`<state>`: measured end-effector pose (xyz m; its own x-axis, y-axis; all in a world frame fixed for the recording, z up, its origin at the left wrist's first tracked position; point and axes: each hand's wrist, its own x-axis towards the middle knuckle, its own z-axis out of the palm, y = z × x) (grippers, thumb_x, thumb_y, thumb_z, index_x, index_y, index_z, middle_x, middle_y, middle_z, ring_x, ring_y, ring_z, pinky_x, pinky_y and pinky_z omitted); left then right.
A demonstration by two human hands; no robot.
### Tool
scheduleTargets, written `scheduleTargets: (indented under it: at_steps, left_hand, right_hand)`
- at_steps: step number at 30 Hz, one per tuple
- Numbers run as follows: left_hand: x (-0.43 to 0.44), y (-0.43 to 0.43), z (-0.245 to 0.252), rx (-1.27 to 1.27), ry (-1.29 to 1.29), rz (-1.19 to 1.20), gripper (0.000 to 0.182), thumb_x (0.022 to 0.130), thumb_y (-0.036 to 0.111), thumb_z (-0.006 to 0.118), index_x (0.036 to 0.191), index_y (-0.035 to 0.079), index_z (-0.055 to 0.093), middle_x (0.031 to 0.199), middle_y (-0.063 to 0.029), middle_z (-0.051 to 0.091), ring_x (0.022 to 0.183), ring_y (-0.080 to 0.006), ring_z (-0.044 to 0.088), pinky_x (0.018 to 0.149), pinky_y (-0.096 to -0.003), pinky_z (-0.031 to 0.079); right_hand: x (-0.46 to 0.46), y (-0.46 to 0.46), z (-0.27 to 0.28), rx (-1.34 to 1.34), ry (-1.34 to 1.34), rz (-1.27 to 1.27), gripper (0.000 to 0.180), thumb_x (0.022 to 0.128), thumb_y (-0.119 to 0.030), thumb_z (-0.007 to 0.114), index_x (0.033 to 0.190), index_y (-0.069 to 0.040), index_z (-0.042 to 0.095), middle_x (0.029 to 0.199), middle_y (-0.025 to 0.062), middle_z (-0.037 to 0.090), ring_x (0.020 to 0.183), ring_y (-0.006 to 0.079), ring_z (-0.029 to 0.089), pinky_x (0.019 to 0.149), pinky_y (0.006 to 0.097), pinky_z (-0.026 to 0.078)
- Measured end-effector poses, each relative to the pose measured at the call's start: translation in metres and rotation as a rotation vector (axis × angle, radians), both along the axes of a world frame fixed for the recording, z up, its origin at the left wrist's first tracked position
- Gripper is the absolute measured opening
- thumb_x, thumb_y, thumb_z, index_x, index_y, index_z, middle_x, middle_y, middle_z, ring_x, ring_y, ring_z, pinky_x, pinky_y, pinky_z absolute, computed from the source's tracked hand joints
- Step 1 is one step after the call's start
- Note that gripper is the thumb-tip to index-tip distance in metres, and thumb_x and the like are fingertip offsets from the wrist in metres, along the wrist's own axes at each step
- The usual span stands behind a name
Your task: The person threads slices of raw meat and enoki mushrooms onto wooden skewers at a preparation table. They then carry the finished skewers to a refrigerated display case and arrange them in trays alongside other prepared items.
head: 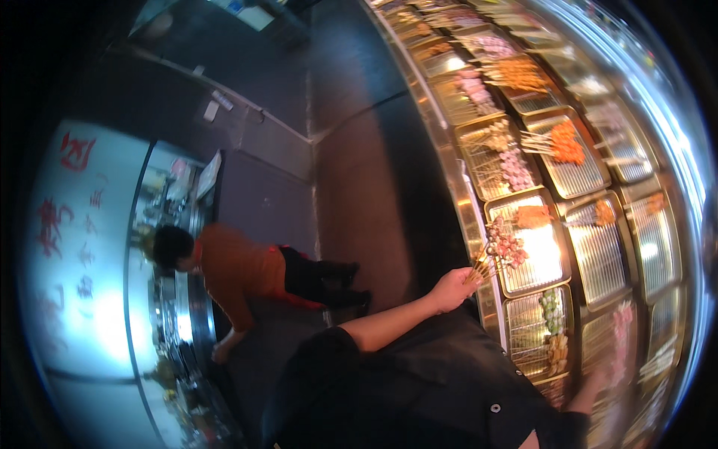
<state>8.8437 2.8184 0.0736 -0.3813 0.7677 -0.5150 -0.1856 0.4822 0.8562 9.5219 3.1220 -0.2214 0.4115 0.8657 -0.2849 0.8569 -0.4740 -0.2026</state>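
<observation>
My left hand (455,289) is closed around the thin sticks of a bunch of skewers (507,245), whose reddish-brown pieces hang over the near part of a metal tray (547,275). An orange-brown bundle of food (533,216) lies in that same tray, on its ridged base. My right hand (599,377) is blurred and reaches low over the trays at the right. Close to it are pink skewers (622,328); whether its fingers hold any is not plain.
Rows of trays with skewers fill the counter, among them orange skewers (566,143) and green ones (551,310). A metal counter edge (477,224) runs alongside. Bright strip lighting (667,151) borders the far side. A co-worker (241,264) bends over a back counter by a lit sign bearing writing.
</observation>
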Motion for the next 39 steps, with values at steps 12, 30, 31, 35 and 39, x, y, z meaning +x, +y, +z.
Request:
scheduleTargets:
  at_steps: [12, 30, 31, 35, 39]
  left_hand:
    - [-0.003, -0.019, 0.018, 0.037, 0.262, 0.04, 0.018, 0.109, 0.022, 0.062, 0.099, 0.007, 0.065, 0.075, 0.0054, 0.054, 0.066, -0.0044, 0.048, 0.057, -0.0259, 0.042]
    - [0.091, -0.122, 0.039, 0.227, 0.026, 0.368, 0.022, 0.105, 0.021, 0.065, 0.093, 0.003, 0.065, 0.075, 0.0026, 0.058, 0.068, -0.0082, 0.053, 0.062, -0.0292, 0.044]
    - [0.106, -0.144, 0.04, 0.228, 0.109, 0.399, 0.021, 0.105, 0.02, 0.065, 0.093, 0.003, 0.065, 0.075, 0.0032, 0.058, 0.069, -0.0078, 0.052, 0.062, -0.0288, 0.044]
    - [0.156, -0.211, 0.039, 0.214, 0.097, 0.564, 0.017, 0.107, 0.017, 0.064, 0.096, 0.004, 0.066, 0.078, 0.0053, 0.058, 0.07, -0.0055, 0.047, 0.062, -0.0257, 0.041]
    - [0.187, -0.251, 0.046, 0.225, 0.087, 0.643, 0.014, 0.11, 0.02, 0.059, 0.108, 0.007, 0.065, 0.078, 0.0058, 0.052, 0.06, -0.0034, 0.041, 0.053, -0.0211, 0.033]
  right_hand:
    - [-0.044, -0.024, 0.062, 0.409, -0.352, 0.552, 0.035, 0.103, -0.038, 0.061, 0.108, -0.007, 0.077, 0.085, 0.015, 0.072, 0.073, 0.0299, 0.07, 0.066, 0.0459, 0.056]
    - [-0.108, 0.053, 0.101, 0.405, 0.148, 0.277, 0.027, 0.102, -0.025, 0.06, 0.111, -0.003, 0.072, 0.085, 0.0166, 0.07, 0.066, 0.0289, 0.06, 0.066, 0.0442, 0.049]
    - [-0.106, 0.053, 0.105, 0.406, 0.159, 0.303, 0.026, 0.102, -0.025, 0.06, 0.112, -0.004, 0.072, 0.085, 0.0165, 0.07, 0.066, 0.0286, 0.06, 0.067, 0.044, 0.049]
    - [-0.108, 0.054, 0.121, 0.397, 0.187, 0.362, 0.025, 0.102, -0.022, 0.059, 0.116, -0.006, 0.072, 0.087, 0.0159, 0.07, 0.067, 0.0274, 0.06, 0.068, 0.0432, 0.049]
    - [-0.094, 0.049, 0.13, 0.398, 0.212, 0.374, 0.026, 0.103, -0.02, 0.057, 0.12, -0.008, 0.071, 0.088, 0.0154, 0.07, 0.069, 0.0263, 0.06, 0.069, 0.0425, 0.049]
